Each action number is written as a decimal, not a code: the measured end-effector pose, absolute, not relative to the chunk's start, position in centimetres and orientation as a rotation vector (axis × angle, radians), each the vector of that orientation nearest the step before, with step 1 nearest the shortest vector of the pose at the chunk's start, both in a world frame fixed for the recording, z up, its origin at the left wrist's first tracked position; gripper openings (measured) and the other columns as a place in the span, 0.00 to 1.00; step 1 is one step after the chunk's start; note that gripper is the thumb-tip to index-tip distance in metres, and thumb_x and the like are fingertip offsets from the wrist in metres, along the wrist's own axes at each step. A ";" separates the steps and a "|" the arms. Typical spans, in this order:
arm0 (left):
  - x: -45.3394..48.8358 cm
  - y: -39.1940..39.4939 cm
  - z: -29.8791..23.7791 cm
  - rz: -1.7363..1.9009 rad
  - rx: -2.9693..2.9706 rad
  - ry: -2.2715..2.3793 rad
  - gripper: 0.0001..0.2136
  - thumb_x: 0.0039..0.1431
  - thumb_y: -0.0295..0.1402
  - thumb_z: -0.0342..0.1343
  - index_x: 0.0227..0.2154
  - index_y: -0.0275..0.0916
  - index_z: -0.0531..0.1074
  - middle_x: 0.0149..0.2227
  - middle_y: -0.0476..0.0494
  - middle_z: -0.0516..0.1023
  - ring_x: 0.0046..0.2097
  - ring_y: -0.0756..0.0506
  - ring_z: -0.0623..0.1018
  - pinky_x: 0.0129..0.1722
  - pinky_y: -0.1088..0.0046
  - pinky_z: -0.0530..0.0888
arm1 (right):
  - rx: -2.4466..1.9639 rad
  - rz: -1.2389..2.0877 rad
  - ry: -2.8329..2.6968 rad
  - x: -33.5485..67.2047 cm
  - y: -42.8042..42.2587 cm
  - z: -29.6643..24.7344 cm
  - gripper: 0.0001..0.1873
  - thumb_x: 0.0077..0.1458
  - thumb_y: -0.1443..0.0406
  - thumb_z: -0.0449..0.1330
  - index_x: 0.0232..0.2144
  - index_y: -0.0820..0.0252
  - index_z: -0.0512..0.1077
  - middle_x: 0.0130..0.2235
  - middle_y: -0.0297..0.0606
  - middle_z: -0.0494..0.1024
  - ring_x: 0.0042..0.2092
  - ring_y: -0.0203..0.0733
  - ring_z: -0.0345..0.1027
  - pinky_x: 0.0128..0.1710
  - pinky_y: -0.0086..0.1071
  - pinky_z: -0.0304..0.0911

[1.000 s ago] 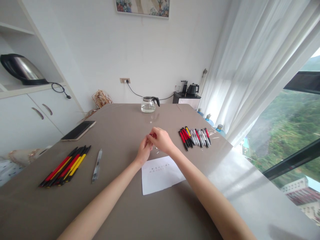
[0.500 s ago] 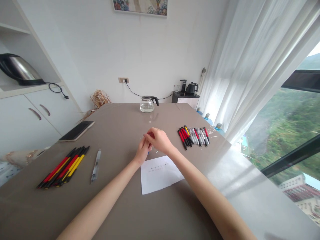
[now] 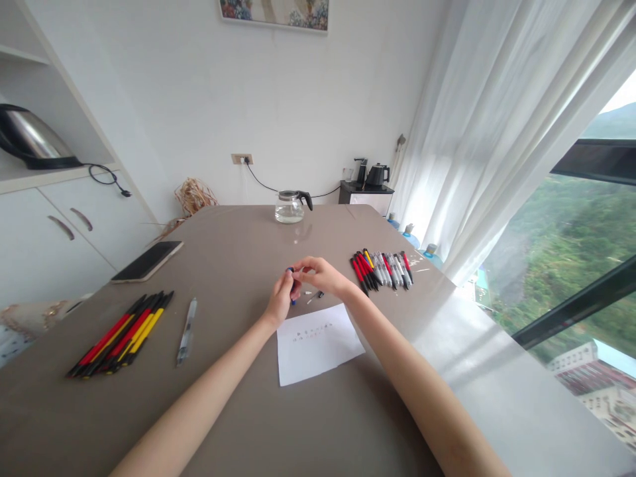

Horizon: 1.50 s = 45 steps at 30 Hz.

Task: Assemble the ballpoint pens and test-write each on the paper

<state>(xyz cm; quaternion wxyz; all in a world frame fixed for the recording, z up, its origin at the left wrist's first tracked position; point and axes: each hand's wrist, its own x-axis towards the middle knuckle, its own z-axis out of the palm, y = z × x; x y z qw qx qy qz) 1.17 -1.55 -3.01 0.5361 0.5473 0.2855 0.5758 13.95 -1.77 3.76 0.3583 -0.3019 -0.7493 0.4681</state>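
- While a blue pen-like item [image 3: 293,303] is gripped in the L hand [image 3: 280,298], w/ fingers closed round it, only bits of blue are left showing above & below the fist; the rest is hidden.
- The R hand [image 3: 319,275] is held against the L, narrow, w/ thumb & fingertips set at the item's upper end; whether anything is pinched there can't be told.
- Both hands are placed approx. mid-table [image 3: 298,430], just past the far edge of the white paper [image 3: 318,358], where 2 lines of writing (too small to read) are seen.
- Small loose parts [image 3: 313,297], incl. a dark one, are scattered btwn R hand & paper.
- A clear pen [image 3: 187,331] is laid alone to the L; farther L, red, yellow & black pens [image 3: 119,338] are heaped.
- On the R, mixed pens [image 3: 381,270] are lined up side by side.
- At the far end, a glass pot [image 3: 289,211] is seen, w/ clear liquid inside.
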 end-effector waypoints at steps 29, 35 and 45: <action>0.7 -1.4 -2.6 1.329 1.212 0.714 0.22 0.51 0.49 0.43 0.14 0.37 0.52 0.13 0.55 0.49 0.16 0.57 0.52 0.17 0.77 0.52 | -0.755 1.382 -1.474 11.7 -1.7 1.2 0.14 0.47 0.55 0.54 0.33 0.59 0.65 0.18 0.29 0.69 0.21 0.35 0.65 0.23 0.31 0.65; 0.8 -1.4 -2.7 1.310 1.229 0.708 0.23 0.51 0.51 0.40 0.13 0.37 0.50 0.14 0.55 0.49 0.16 0.57 0.53 0.17 0.76 0.52 | -0.789 1.359 -1.487 11.6 -1.7 1.4 0.14 0.47 0.55 0.54 0.32 0.59 0.65 0.17 0.30 0.68 0.19 0.35 0.64 0.21 0.30 0.64; 0.8 -1.4 -2.9 1.328 1.258 0.723 0.23 0.53 0.50 0.39 0.13 0.37 0.51 0.14 0.54 0.51 0.17 0.56 0.54 0.18 0.76 0.54 | -0.742 1.360 -1.538 11.8 -1.9 1.6 0.14 0.48 0.56 0.53 0.34 0.59 0.65 0.17 0.30 0.69 0.19 0.35 0.65 0.23 0.31 0.65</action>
